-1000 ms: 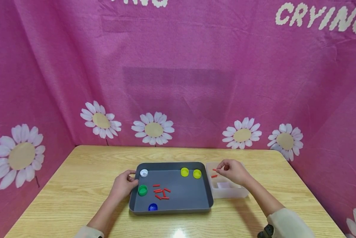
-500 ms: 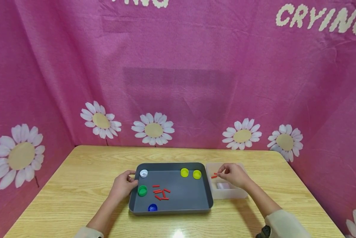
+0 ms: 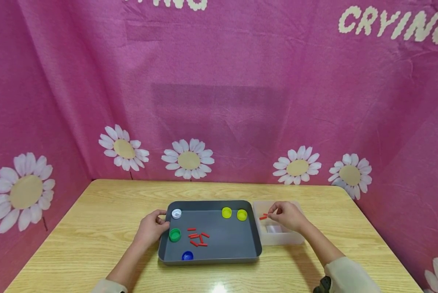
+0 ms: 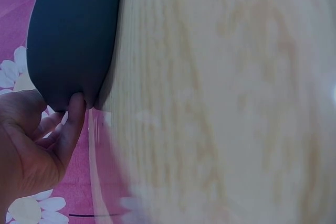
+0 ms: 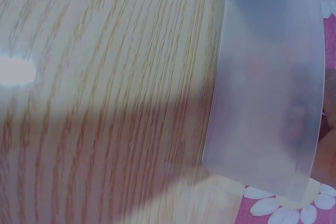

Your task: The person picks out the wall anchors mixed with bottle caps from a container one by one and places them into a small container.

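A: Contents of the dark grey rectangular tray (image 3: pixel 228 234)?

B: Round white cap (image 3: pixel 176 213), far left corner; round green cap (image 3: pixel 175 235), by the left wall; round blue cap (image 3: pixel 187 255), near wall, towards the left; two round yellow caps (image 3: pixel 226 212), far right; short red sticks (image 3: pixel 201 239), left of centre.

A: Surroundings?

B: Beneath the tray, pale wooden table (image 3: pixel 76 244). Directly right of it, frosted rectangular plastic box (image 3: pixel 286 239), with further short red sticks (image 3: pixel 263 217) inside, towards the tray. Behind the tray, beyond the table, pink flower-printed cloth (image 3: pixel 219 122).
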Demonstrator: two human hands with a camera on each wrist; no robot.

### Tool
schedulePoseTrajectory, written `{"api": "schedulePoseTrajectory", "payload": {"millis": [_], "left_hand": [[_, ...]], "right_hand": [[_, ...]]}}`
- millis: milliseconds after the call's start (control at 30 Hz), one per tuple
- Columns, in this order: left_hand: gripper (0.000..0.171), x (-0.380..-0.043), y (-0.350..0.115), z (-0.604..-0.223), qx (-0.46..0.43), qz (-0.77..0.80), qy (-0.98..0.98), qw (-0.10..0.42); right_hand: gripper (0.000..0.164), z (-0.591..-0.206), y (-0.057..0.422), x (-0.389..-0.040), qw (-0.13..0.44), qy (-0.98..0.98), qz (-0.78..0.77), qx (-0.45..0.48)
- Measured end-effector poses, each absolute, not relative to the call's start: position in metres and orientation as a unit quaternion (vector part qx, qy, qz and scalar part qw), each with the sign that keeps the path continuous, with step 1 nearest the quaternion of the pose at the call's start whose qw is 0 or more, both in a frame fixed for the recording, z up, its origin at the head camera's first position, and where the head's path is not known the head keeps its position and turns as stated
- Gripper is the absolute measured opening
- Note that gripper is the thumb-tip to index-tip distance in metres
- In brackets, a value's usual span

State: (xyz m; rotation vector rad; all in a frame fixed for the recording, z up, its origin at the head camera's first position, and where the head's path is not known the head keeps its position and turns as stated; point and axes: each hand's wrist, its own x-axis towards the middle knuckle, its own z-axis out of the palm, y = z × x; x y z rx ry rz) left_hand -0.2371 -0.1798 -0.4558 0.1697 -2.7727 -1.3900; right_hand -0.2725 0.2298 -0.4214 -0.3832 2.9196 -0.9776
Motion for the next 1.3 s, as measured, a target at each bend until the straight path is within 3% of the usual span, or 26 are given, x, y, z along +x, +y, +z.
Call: {"api": "schedulePoseTrajectory", "payload": {"millis": [767, 1300], "left_hand": [[0.039, -0.236, -0.181, -0.455, 0.042, -0.435, -0.899, 0.028], [0.038, -0.236, -0.181, -0.455, 0.04, -0.435, -0.899, 0.038]], "right_hand": [[0.004, -0.43, 0.236, -0.28, 0.019, 0.946, -0.301, -0.118], [0.012, -0.42, 0.236, -0.276, 0.004, 0.943, -0.312, -0.119]]}}
